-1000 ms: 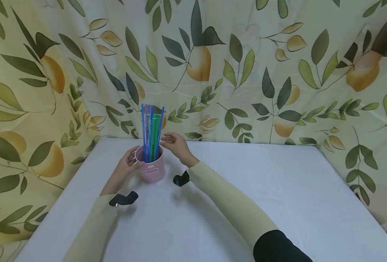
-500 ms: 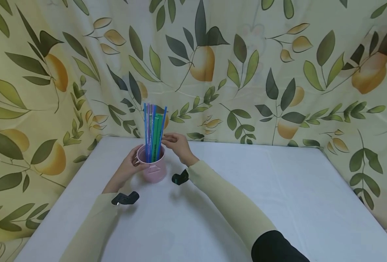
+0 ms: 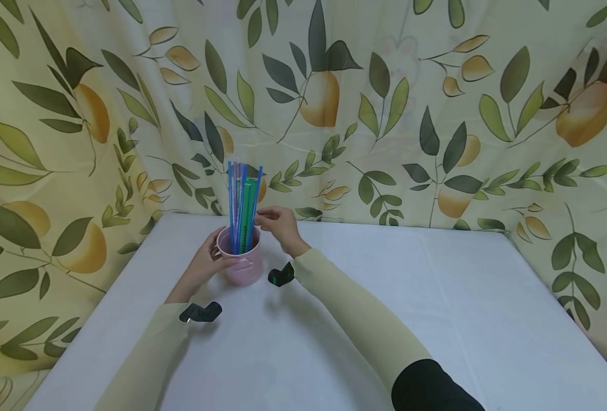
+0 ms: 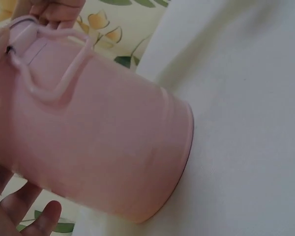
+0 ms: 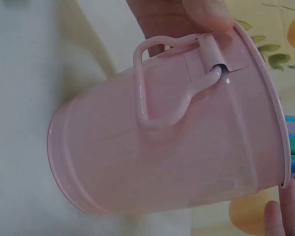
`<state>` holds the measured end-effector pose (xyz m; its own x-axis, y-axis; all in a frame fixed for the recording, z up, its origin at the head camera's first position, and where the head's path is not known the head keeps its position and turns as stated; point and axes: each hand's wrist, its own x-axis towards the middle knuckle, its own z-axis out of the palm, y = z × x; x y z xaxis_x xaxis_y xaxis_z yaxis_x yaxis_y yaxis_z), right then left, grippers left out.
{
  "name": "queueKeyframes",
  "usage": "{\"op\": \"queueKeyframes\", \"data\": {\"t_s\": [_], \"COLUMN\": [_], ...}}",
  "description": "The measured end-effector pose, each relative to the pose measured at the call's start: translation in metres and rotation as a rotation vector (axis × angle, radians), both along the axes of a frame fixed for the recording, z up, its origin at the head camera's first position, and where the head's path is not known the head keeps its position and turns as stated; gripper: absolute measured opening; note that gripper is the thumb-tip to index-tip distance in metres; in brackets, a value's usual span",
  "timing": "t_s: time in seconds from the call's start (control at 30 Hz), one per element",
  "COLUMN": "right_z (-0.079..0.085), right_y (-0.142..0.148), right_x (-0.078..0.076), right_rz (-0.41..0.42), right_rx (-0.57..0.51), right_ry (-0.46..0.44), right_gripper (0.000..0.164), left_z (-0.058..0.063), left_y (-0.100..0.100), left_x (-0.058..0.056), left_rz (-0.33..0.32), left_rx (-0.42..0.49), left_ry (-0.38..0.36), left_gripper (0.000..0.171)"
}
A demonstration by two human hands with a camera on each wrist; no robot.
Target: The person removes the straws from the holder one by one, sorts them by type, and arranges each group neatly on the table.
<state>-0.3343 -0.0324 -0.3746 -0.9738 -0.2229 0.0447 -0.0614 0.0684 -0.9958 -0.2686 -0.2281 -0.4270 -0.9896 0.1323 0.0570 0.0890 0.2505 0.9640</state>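
A pink pail (image 3: 244,271) with a small wire loop handle (image 5: 162,118) stands upright at the table's far left. My left hand (image 3: 201,265) grips its left side, thumb in front below the rim and fingers (image 4: 19,201) round behind. Slim blue and purple sticks (image 3: 231,194) rise from the pail beside a green piece (image 3: 247,214) with dark marks along it. My right hand (image 3: 280,228) is at the far right of the rim, its fingers (image 5: 287,206) extended close to the sticks. In the head view, the sticks and pail partly hide its fingertips.
The white tabletop (image 3: 375,297) ends at a patterned curtain (image 3: 303,114) right behind the pail. A black strap piece (image 3: 201,312) sits at my left wrist and another black piece (image 3: 281,275) at my right wrist.
The whole scene shifts slightly right with the head's movement. Both hands keep nearly the same places at the pail; the right fingertips draw marginally closer to the sticks.
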Motion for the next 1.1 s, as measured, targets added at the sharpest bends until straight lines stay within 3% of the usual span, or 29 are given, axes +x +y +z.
{"op": "queueKeyframes", "data": {"t_s": [0.4, 0.8, 1.1], "right_z": [-0.003, -0.007, -0.007], "right_y": [-0.003, -0.009, -0.010], "right_x": [-0.003, -0.007, -0.006], "right_rz": [-0.026, -0.053, -0.058], "right_rx": [-0.007, 0.020, 0.001], "right_ry": [-0.014, -0.042, -0.018], "right_gripper": [0.025, 0.026, 0.022], "left_z": [-0.006, -0.003, -0.004], "left_y": [0.005, 0.004, -0.001], "left_x": [0.000, 0.002, 0.002], "left_rz": [0.042, 0.054, 0.080], "left_rx": [-0.007, 0.055, -0.009], "left_ry": [-0.012, -0.087, -0.077], "left_gripper": [0.086, 0.082, 0.082]}}
